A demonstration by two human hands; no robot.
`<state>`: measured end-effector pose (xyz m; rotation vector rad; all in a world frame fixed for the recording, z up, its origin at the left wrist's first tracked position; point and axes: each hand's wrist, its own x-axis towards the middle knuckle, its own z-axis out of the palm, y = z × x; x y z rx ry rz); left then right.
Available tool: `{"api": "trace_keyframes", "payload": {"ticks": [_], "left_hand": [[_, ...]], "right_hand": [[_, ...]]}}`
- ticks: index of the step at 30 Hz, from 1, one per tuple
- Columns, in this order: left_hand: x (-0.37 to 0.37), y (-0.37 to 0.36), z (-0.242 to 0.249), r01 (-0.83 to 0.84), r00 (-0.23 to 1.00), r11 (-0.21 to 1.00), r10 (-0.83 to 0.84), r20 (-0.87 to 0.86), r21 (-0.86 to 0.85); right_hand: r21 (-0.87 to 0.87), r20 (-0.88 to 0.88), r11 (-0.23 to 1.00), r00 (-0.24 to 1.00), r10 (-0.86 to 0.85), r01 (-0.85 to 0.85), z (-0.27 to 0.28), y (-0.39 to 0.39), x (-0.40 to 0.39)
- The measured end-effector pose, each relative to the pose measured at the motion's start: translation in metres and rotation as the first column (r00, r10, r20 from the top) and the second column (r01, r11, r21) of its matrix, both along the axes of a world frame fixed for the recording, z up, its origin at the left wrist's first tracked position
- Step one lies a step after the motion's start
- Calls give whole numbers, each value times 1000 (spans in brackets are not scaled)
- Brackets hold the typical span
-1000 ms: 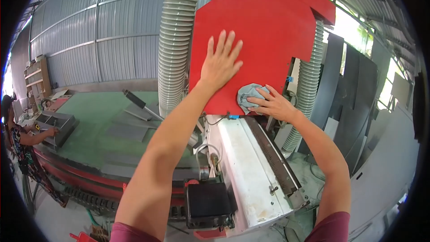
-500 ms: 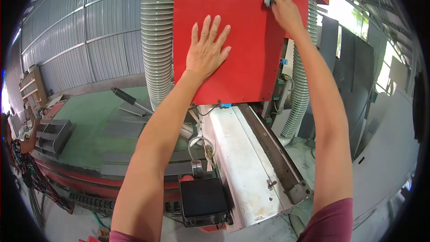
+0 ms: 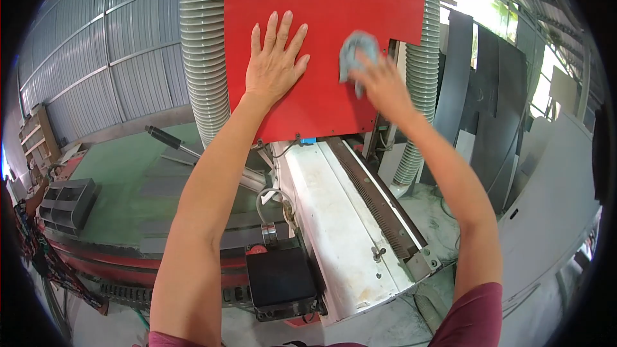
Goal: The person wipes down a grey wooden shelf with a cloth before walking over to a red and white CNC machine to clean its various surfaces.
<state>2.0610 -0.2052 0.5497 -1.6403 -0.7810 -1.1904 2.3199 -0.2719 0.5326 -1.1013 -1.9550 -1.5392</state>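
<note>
A large red panel [image 3: 321, 45] stands upright in front of me. My left hand [image 3: 275, 67] lies flat on its left part, fingers spread and nothing held. Against the right part of the panel, my right hand [image 3: 380, 83] presses a grey-blue cloth [image 3: 357, 54]; motion blurs the fingers and the cloth. Below the panel runs a white machine beam [image 3: 334, 218] with a dark toothed rail [image 3: 369, 199] along its right side.
Ribbed hoses [image 3: 204, 51] [image 3: 422, 77] flank the panel. A black box [image 3: 281, 281] sits low beside the beam. The green bed [image 3: 128, 180] holds a grey tray [image 3: 67, 204]; another person [image 3: 42, 254] is at far left. Dark sheets [image 3: 498, 103] lean at right.
My right hand has moved the cloth down and left from the panel's upper right. My left hand stays spread on the panel. The whole view has shifted slightly.
</note>
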Motion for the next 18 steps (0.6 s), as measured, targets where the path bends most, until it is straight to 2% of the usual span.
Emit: {"api": "trace_keyframes", "payload": {"ticks": [2,4,6,7,8,9,10,11,12,13,15,18], "left_hand": [[0,0,0,-9,1000,1000,9,-2,11],[0,2,1,-23,1000,1000,23,-4,16],[0,5,0,-21,1000,996,21,0,84],[0,3,1,26,1000,990,-28,10,135],[0,0,0,56,998,982,-60,21,179],[-2,-5,1,77,997,974,-80,8,214],[-3,-8,1,93,996,965,-94,-5,244],[-2,3,-1,65,998,988,-64,-14,142],[-3,6,-4,124,992,970,-128,4,209],[-5,7,-5,124,992,972,-127,2,199],[-5,14,-7,169,984,962,-176,10,216],[-5,20,-11,150,988,960,-156,7,235]], "right_hand": [[214,-105,975,994,-41,63,48,20,0],[295,-237,955,969,62,12,96,26,0],[236,-411,970,899,149,-53,132,40,22],[477,-295,874,921,253,-87,136,53,27],[279,-538,919,747,391,-279,145,59,44],[237,-551,913,728,408,-333,147,59,61],[211,-377,963,896,237,-166,147,57,77],[229,-170,973,984,47,-7,148,58,103],[325,84,927,982,169,-187,150,79,142],[287,79,927,970,228,-242,150,77,172],[139,-62,968,973,220,-210,140,65,217],[-92,-227,994,973,42,-65,114,42,253]]}}
